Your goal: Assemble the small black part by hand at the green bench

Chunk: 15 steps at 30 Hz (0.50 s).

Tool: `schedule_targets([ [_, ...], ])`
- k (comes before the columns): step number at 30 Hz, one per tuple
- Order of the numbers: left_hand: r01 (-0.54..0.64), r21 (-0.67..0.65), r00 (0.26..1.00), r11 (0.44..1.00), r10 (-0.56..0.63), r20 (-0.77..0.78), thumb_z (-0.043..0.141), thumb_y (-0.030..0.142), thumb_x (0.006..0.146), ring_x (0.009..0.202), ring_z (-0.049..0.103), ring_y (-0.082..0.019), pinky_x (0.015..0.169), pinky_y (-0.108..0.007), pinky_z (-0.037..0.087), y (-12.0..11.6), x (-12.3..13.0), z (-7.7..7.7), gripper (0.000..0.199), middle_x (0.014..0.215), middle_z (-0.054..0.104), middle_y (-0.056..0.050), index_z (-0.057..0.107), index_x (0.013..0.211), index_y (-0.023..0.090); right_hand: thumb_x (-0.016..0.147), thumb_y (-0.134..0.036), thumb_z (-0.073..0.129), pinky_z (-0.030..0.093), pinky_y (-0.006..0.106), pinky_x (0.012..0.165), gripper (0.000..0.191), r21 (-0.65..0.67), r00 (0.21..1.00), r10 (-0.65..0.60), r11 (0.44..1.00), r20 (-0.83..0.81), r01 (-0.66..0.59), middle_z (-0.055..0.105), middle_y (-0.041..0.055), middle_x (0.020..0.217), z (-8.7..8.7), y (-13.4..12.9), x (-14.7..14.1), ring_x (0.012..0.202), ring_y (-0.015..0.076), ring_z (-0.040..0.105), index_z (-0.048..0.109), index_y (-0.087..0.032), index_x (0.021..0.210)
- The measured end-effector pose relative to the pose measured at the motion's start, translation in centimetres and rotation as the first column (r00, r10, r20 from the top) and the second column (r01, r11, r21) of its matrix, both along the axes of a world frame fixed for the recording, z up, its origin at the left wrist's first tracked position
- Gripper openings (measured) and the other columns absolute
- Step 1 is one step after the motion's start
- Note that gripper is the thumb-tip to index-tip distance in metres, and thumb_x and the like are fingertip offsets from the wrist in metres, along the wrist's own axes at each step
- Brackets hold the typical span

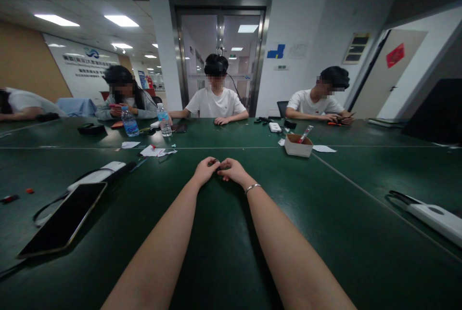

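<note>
Both of my arms reach forward over the dark green table (224, 233). My left hand (206, 171) and my right hand (233, 171) meet near the middle, their fingers pinched round a small dark object (217, 165) between them. It is too small and too covered by the fingers to name. A silver bracelet (252, 187) circles my right wrist.
At left lie a black phone (63, 221), a white device (97, 175) and a cable. Ahead stand two bottles (130, 122), papers (153, 151) and a small box (298, 146). Another white device (438, 218) lies at right. Several people sit across the table.
</note>
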<state>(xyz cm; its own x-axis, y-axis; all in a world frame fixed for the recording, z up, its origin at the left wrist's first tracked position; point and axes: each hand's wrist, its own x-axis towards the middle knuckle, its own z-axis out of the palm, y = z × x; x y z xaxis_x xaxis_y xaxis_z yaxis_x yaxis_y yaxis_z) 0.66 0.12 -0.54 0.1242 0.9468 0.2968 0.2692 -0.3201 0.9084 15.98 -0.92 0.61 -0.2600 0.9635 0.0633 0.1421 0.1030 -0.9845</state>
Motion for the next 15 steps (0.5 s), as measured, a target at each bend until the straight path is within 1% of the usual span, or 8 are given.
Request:
schedule_targets([
  [1, 0.020, -0.017, 1.000, 1.000, -0.020, -0.022, 0.061, 0.038, 0.073, 0.065, 0.054, -0.012, 0.062, -0.025, 0.044, -0.1, 0.0, 0.2, 0.027, 0.082, 0.060, -0.005, 0.060, 0.086, 0.014, 0.069, 0.001, 0.068, 0.041, 0.013, 0.033, 0.026, 0.012, 0.999, -0.004, 1.000, 0.043, 0.004, 0.062, 0.0004, 0.079, 0.1, -0.1, -0.1, 0.038, 0.0039, 0.052, 0.049, -0.013, 0.080],
  [3, 0.096, -0.105, 0.993, 0.990, -0.102, -0.056, 0.062, 0.036, 0.073, 0.059, 0.053, -0.011, 0.058, -0.024, 0.042, -0.4, -0.3, 0.7, 0.027, 0.082, 0.060, -0.004, 0.058, 0.088, 0.014, 0.072, -0.003, 0.068, 0.042, 0.013, 0.036, 0.022, 0.011, 0.991, 0.045, 0.999, 0.125, -0.047, 0.062, 0.0013, 0.078, 0.9, -0.5, 0.1, 0.041, 0.0040, 0.053, 0.052, -0.013, 0.082],
  [5, 0.199, -0.229, 0.974, 0.953, -0.218, -0.061, 0.061, 0.036, 0.074, 0.057, 0.054, -0.010, 0.053, -0.022, 0.039, -1.3, -1.4, 1.6, 0.029, 0.085, 0.060, -0.005, 0.055, 0.091, 0.014, 0.074, -0.012, 0.070, 0.044, 0.013, 0.040, 0.018, -0.032, 0.962, 0.161, 0.987, 0.219, -0.158, 0.062, 0.0018, 0.073, 2.4, -1.0, 1.0, 0.045, 0.0055, 0.054, 0.056, -0.012, 0.085],
  [7, 0.271, -0.332, 0.951, 0.903, -0.305, -0.053, 0.061, 0.036, 0.074, 0.062, 0.058, -0.011, 0.051, -0.020, 0.037, -3.2, -3.3, 2.8, 0.030, 0.095, 0.060, -0.007, 0.053, 0.094, 0.015, 0.074, -0.022, 0.072, 0.044, 0.014, 0.042, 0.022, -0.094, 0.905, 0.261, 0.965, 0.336, -0.243, 0.063, 0.0031, 0.073, 4.5, -1.9, 2.6, 0.049, 0.0079, 0.056, 0.060, -0.013, 0.090],
  [9, 0.282, -0.410, 0.940, 0.867, -0.335, -0.061, 0.063, 0.038, 0.073, 0.071, 0.061, -0.014, 0.054, -0.021, 0.040, -6.0, -6.2, 4.0, 0.032, 0.104, 0.058, -0.009, 0.053, 0.094, 0.016, 0.074, -0.028, 0.071, 0.045, 0.016, 0.043, 0.028, -0.137, 0.831, 0.295, 0.955, 0.472, -0.262, 0.064, 0.0053, 0.078, 6.7, -3.2, 5.0, 0.052, 0.0097, 0.057, 0.061, -0.013, 0.097],
  [11, 0.266, -0.461, 0.940, 0.847, -0.335, -0.072, 0.064, 0.040, 0.072, 0.077, 0.062, -0.016, 0.059, -0.023, 0.043, -9.7, -9.8, 5.1, 0.033, 0.106, 0.058, -0.008, 0.053, 0.095, 0.019, 0.076, -0.032, 0.068, 0.046, 0.018, 0.045, 0.033, -0.134, 0.767, 0.288, 0.957, 0.573, -0.259, 0.064, 0.0076, 0.085, 8.8, -5.0, 8.1, 0.054, 0.0102, 0.057, 0.061, -0.014, 0.103],
  [13, 0.211, -0.527, 0.951, 0.824, -0.298, -0.086, 0.064, 0.042, 0.072, 0.081, 0.061, -0.017, 0.063, -0.024, 0.045, -13.9, -13.9, 5.9, 0.034, 0.106, 0.058, -0.005, 0.055, 0.097, 0.022, 0.078, -0.035, 0.064, 0.047, 0.019, 0.048, 0.034, -0.107, 0.728, 0.250, 0.965, 0.638, -0.238, 0.064, 0.0094, 0.094, 10.5, -7.4, 12.2, 0.054, 0.0099, 0.056, 0.061, -0.016, 0.106],
  [15, 0.099, -0.593, 0.967, 0.799, -0.219, -0.134, 0.065, 0.045, 0.070, 0.079, 0.060, -0.017, 0.063, -0.025, 0.045, -18.2, -17.9, 6.3, 0.033, 0.099, 0.061, -0.001, 0.058, 0.095, 0.024, 0.081, -0.037, 0.058, 0.049, 0.022, 0.051, 0.032, -0.063, 0.707, 0.178, 0.980, 0.684, -0.186, 0.062, 0.0117, 0.103, 11.7, -10.5, 17.2, 0.058, 0.0113, 0.058, 0.061, -0.019, 0.107],
])
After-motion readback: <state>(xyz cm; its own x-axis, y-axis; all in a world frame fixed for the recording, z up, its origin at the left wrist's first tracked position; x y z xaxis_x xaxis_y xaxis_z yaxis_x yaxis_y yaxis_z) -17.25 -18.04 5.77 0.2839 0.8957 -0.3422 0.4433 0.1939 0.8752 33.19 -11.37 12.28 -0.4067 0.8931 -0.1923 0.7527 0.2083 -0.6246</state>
